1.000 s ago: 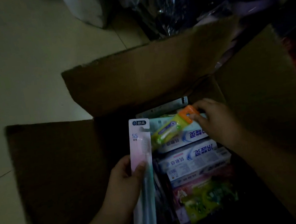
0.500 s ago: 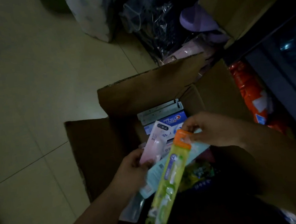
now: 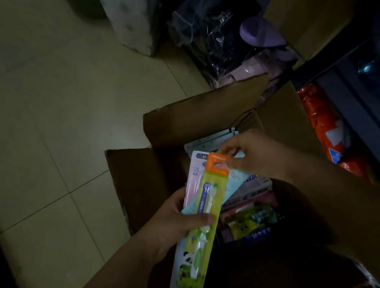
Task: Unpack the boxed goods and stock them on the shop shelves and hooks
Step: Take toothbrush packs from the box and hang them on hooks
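Left hand [image 3: 173, 223] grips the toothbrush packs [image 3: 202, 217], orange end up-right; right hand [image 3: 255, 154] pinches that orange tab; box [image 3: 141, 186] contents dim.

Pale floor tiles [image 3: 43, 119] crossed by dark grout lines fill the left of the dim scene. At the top, a white wrapped bundle [image 3: 133, 18] stands on the floor beside a heap of clear plastic bags [image 3: 213, 32] holding dark goods, with a purple slipper [image 3: 259, 33] lying against them. An orange packet [image 3: 327, 130] sits low on the right, just beside a dark rack [image 3: 369, 115].
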`<state>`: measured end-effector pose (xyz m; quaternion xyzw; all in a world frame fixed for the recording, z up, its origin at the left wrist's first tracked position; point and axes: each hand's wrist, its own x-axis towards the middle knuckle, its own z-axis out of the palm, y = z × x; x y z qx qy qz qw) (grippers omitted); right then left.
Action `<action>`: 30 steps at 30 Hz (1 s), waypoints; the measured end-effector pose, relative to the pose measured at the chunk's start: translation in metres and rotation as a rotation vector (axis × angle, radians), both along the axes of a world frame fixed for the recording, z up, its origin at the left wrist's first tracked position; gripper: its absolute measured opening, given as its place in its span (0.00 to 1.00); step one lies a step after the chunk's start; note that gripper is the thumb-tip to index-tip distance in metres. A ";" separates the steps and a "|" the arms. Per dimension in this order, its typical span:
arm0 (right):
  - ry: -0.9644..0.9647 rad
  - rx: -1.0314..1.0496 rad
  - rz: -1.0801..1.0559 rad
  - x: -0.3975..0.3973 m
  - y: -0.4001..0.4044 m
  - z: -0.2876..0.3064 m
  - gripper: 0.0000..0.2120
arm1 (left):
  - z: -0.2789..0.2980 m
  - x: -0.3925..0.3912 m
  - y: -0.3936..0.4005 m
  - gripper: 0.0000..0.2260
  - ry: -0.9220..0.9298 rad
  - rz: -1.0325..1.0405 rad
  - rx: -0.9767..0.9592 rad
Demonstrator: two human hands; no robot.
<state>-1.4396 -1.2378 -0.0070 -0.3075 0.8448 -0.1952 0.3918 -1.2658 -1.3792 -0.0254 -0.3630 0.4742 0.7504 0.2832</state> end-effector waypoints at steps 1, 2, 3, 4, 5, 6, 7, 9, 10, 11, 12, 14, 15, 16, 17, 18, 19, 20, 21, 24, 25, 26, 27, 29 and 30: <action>0.097 -0.031 -0.024 0.003 0.001 -0.001 0.15 | 0.000 0.001 0.001 0.21 -0.002 0.047 -0.007; 0.173 -0.084 -0.098 0.008 0.003 -0.003 0.19 | 0.001 0.001 0.003 0.20 -0.002 0.092 -0.009; 0.209 -0.155 -0.234 0.015 0.004 -0.003 0.23 | 0.001 0.001 0.005 0.19 0.004 0.137 -0.005; 0.226 -0.228 -0.413 0.024 0.005 -0.004 0.25 | 0.001 0.001 0.006 0.19 0.007 0.176 -0.001; 0.243 -0.279 -0.581 0.033 0.006 -0.006 0.26 | 0.001 0.001 0.007 0.18 0.013 0.202 0.005; 0.220 -0.281 -0.715 0.041 0.008 -0.009 0.27 | 0.002 0.001 0.008 0.18 0.010 0.213 0.005; 0.126 -0.268 -0.816 0.050 0.009 -0.013 0.28 | 0.001 0.002 0.009 0.18 0.006 0.211 0.005; -0.164 -0.265 -0.942 0.065 0.011 -0.026 0.33 | 0.000 0.005 0.011 0.19 -0.016 0.186 0.002; -0.270 -0.262 -0.998 0.070 0.012 -0.031 0.36 | -0.002 0.006 0.011 0.19 -0.027 0.169 0.001; -0.338 -0.265 -1.051 0.074 0.012 -0.037 0.36 | -0.004 0.009 0.011 0.20 -0.038 0.151 -0.003; -0.382 -0.284 -1.093 0.075 0.012 -0.042 0.36 | -0.006 0.011 0.012 0.20 -0.051 0.137 -0.009; -0.425 -0.331 -1.103 0.076 0.011 -0.051 0.34 | -0.010 0.014 0.012 0.20 -0.075 0.115 -0.013; -0.429 -0.332 -1.082 0.075 0.011 -0.054 0.33 | -0.012 0.016 0.012 0.20 -0.081 0.104 -0.008; -0.431 -0.327 -1.062 0.074 0.011 -0.057 0.33 | -0.014 0.017 0.012 0.20 -0.087 0.097 -0.005; -0.439 -0.326 -1.046 0.073 0.012 -0.058 0.33 | -0.016 0.017 0.012 0.20 -0.087 0.097 0.000; -0.455 -0.332 -1.037 0.073 0.013 -0.059 0.33 | -0.018 0.017 0.012 0.20 -0.089 0.102 0.004; -0.474 -0.344 -1.028 0.072 0.014 -0.058 0.33 | -0.020 0.016 0.011 0.22 -0.092 0.108 0.008; -0.489 -0.359 -1.018 0.072 0.015 -0.058 0.33 | -0.023 0.015 0.010 0.24 -0.097 0.110 0.013; -0.499 -0.372 -1.005 0.072 0.017 -0.058 0.32 | -0.025 0.014 0.009 0.26 -0.099 0.102 0.024; -0.550 -0.390 -0.940 0.070 0.021 -0.062 0.30 | -0.028 0.009 0.008 0.25 -0.096 0.011 0.065; -0.570 -0.386 -0.915 0.070 0.021 -0.064 0.30 | -0.030 0.007 0.008 0.24 -0.092 -0.015 0.074; -0.590 -0.378 -0.899 0.070 0.020 -0.067 0.29 | -0.033 0.006 0.008 0.22 -0.094 -0.021 0.071; -0.606 -0.372 -0.894 0.071 0.018 -0.069 0.29 | -0.035 0.004 0.008 0.20 -0.105 -0.012 0.055; -0.633 -0.382 -0.903 0.074 0.014 -0.075 0.28 | -0.038 0.001 0.009 0.19 -0.138 0.018 0.012; -0.640 -0.387 -0.906 0.076 0.012 -0.077 0.28 | -0.040 0.000 0.009 0.19 -0.152 0.030 0.002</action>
